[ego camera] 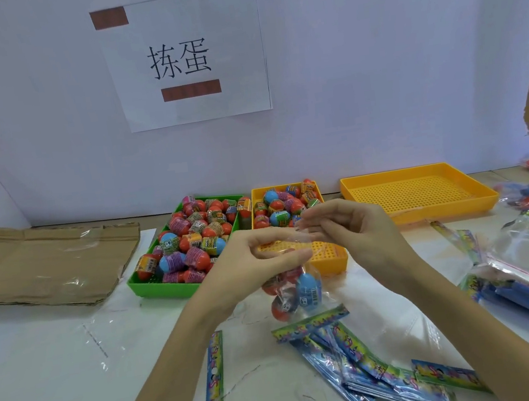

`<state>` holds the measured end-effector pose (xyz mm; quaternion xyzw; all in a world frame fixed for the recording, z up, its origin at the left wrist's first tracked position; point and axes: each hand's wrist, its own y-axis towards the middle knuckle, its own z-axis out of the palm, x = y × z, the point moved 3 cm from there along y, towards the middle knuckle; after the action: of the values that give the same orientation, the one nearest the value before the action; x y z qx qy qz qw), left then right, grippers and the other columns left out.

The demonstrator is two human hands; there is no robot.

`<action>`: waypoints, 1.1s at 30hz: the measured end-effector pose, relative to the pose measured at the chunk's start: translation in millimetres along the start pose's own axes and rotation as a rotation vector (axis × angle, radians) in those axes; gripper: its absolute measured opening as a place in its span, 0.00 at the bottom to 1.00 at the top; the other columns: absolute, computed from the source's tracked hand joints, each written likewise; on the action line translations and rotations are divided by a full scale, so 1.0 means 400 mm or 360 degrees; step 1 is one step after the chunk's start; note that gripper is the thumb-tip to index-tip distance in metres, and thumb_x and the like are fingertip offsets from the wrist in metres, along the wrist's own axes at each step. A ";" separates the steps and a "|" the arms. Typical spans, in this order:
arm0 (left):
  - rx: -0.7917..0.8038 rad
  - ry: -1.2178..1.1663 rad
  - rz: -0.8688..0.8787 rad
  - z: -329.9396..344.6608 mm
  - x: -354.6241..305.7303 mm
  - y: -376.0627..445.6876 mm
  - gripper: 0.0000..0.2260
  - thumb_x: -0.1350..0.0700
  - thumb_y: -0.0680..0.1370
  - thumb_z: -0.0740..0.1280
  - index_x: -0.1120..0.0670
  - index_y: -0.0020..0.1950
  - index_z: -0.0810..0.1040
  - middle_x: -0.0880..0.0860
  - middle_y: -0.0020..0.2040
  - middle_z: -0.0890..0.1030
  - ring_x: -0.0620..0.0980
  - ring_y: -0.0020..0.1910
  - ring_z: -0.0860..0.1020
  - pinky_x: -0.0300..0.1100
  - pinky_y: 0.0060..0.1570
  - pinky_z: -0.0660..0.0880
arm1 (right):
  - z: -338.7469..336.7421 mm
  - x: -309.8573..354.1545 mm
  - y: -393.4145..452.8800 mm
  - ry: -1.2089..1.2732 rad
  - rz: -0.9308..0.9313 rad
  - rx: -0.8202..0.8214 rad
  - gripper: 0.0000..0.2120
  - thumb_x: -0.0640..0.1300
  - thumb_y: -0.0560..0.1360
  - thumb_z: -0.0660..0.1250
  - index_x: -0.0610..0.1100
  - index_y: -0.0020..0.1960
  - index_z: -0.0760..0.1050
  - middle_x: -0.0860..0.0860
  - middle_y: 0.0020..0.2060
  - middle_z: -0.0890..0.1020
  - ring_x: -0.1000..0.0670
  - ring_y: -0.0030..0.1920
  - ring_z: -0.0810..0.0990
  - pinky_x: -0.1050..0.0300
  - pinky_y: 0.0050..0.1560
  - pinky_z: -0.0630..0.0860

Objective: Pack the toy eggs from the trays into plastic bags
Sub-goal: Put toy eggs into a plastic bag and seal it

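**Clear bag of toy eggs held up by both hands**

A clear plastic bag (297, 292) holding red and blue toy eggs (306, 290) is pinched at its top edge by the left hand (257, 258) and the right hand (344, 227), above the white table (61, 378). Behind it, more eggs are heaped in a green plastic tray (153, 287) and a yellow perforated tray (331, 258). Printed header cards (362, 365) are scattered nearby.
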<state>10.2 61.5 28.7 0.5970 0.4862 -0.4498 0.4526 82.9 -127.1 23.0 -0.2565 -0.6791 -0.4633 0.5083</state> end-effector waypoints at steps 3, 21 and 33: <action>-0.0153 0.0085 0.0053 0.000 0.002 0.003 0.13 0.45 0.73 0.79 0.41 0.57 0.87 0.47 0.55 0.88 0.48 0.50 0.87 0.41 0.48 0.84 | 0.006 0.005 0.001 -0.0162 -0.0097 -0.0041 0.12 0.28 0.82 0.62 0.35 0.56 0.83 0.46 0.49 0.88 0.49 0.52 0.87 0.57 0.55 0.83; -0.0546 0.0250 0.0080 -0.017 0.023 0.015 0.07 0.48 0.75 0.78 0.50 0.49 0.87 0.49 0.41 0.87 0.47 0.38 0.86 0.37 0.35 0.80 | -0.042 -0.008 0.001 -0.1509 0.0010 -0.0065 0.04 0.44 0.78 0.74 0.48 0.50 0.87 0.50 0.52 0.83 0.50 0.56 0.79 0.60 0.55 0.68; -0.0584 -0.0262 -0.0048 -0.029 0.018 0.014 0.10 0.50 0.76 0.77 0.54 0.49 0.83 0.52 0.46 0.88 0.48 0.42 0.84 0.42 0.38 0.81 | -0.002 -0.003 -0.004 -0.1080 -0.0075 0.0050 0.31 0.61 0.83 0.52 0.43 0.46 0.88 0.56 0.50 0.86 0.53 0.56 0.79 0.58 0.60 0.73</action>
<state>17.8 73.3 24.5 0.4585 0.5302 -0.4077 0.5852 82.1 -128.5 21.5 -0.3725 -0.8222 -0.3526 0.2466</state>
